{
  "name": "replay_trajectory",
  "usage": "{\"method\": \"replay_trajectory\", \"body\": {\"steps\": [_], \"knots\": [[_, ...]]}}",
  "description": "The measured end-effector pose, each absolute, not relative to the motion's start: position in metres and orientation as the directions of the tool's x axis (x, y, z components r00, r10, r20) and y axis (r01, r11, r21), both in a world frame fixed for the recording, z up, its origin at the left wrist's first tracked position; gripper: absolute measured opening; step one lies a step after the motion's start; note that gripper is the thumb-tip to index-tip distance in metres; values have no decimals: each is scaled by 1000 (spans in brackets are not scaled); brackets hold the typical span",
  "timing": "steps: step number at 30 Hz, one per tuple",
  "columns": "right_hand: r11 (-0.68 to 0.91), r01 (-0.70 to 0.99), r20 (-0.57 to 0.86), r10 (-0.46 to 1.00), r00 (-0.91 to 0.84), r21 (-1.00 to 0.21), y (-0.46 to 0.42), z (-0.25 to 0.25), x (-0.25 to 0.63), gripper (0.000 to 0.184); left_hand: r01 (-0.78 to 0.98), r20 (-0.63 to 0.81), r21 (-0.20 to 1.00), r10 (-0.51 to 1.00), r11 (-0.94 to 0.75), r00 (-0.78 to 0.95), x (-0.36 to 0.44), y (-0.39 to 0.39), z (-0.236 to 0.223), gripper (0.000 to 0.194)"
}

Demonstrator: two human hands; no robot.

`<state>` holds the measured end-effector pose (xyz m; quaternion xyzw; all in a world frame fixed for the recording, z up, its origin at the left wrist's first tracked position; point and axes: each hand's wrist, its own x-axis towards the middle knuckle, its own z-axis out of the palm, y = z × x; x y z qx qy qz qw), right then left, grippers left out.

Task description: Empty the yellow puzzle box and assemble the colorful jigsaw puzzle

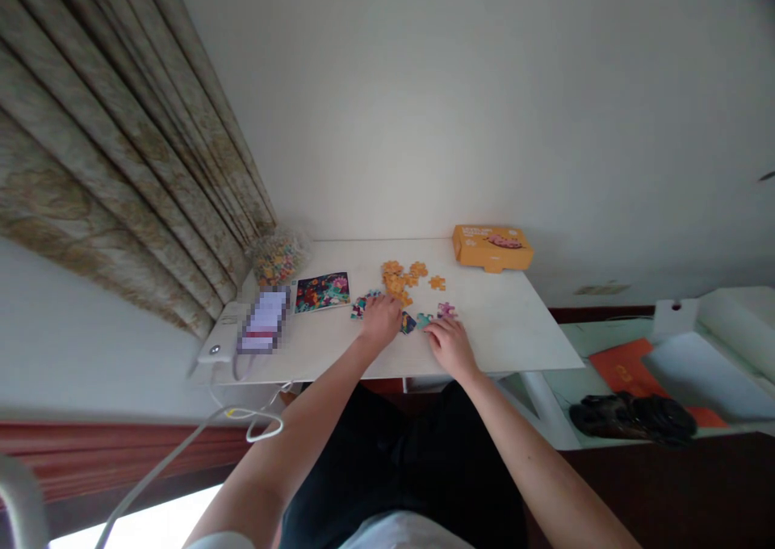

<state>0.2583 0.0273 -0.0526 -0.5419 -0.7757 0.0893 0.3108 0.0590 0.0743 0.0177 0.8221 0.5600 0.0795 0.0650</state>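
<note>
My left hand point(383, 320) is closed, palm down, over jigsaw pieces on the white table. A dark blue puzzle piece point(408, 323) sticks out at its thumb side, and several multicoloured puzzle pieces point(359, 306) show beyond its far left side. Its fingertips are partly hidden. The fingers of my right hand point(453, 344) are bent together at the near edge of a teal puzzle piece point(425, 320). Just past that hand lies a pink puzzle piece point(446, 310). Orange puzzle pieces point(396, 281) are heaped beyond my left hand, with one orange piece point(437, 282) apart on the right.
A colourful picture sheet point(323, 291) lies to the left, beside a phone point(264, 320) with a cable. Behind them stands a clear bag of pieces point(279, 257). An orange box point(492, 248) sits at the back right. Curtains point(151, 129) hang at the left.
</note>
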Motion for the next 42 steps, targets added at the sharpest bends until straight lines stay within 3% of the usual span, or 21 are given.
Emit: {"method": "replay_trajectory", "body": {"steps": [3, 6, 9, 11, 15, 19, 22, 29, 33, 39, 42], "knots": [[367, 809, 376, 905, -197, -459, 25, -56, 262, 28, 917, 81, 223, 944, -331, 321, 52, 88, 24, 28], [264, 816, 407, 913, -38, -515, 45, -58, 265, 25, 918, 76, 249, 951, -310, 301, 53, 108, 25, 39], [93, 829, 350, 928, 128, -552, 84, -55, 267, 45, 933, -16, 230, 958, -276, 287, 61, 130, 23, 75], [-5, 840, 267, 947, 178, -543, 114, -52, 271, 59, 940, -91, 214, 953, -266, 290, 69, 143, 21, 85], [-62, 847, 94, 987, 131, -529, 160, -53, 282, 66, 940, -169, 208, 936, -272, 308, 76, 164, 15, 64], [-61, 849, 59, 992, 108, -526, 181, -62, 294, 67, 931, -167, 256, 937, -259, 307, 69, 178, 7, 60], [-80, 793, 34, 992, 125, -603, 191, -65, 303, 64, 891, -144, 367, 930, -267, 338, 61, 187, 1, 62], [-111, 505, -138, 990, -16, -856, 211, -46, 306, 22, 729, -101, 648, 924, -220, 368, 38, 209, -1, 62], [-139, 357, -133, 990, 42, -924, 228, -42, 285, 30, 637, -126, 761, 935, -123, 331, 30, 231, 6, 63], [-139, 463, -102, 989, 103, -875, 247, -46, 263, 42, 848, -176, 508, 946, -150, 272, 32, 255, 5, 69], [-116, 624, -116, 992, 41, -773, 247, -41, 264, 49, 871, -210, 469, 940, -143, 267, 33, 261, 2, 71]]}}
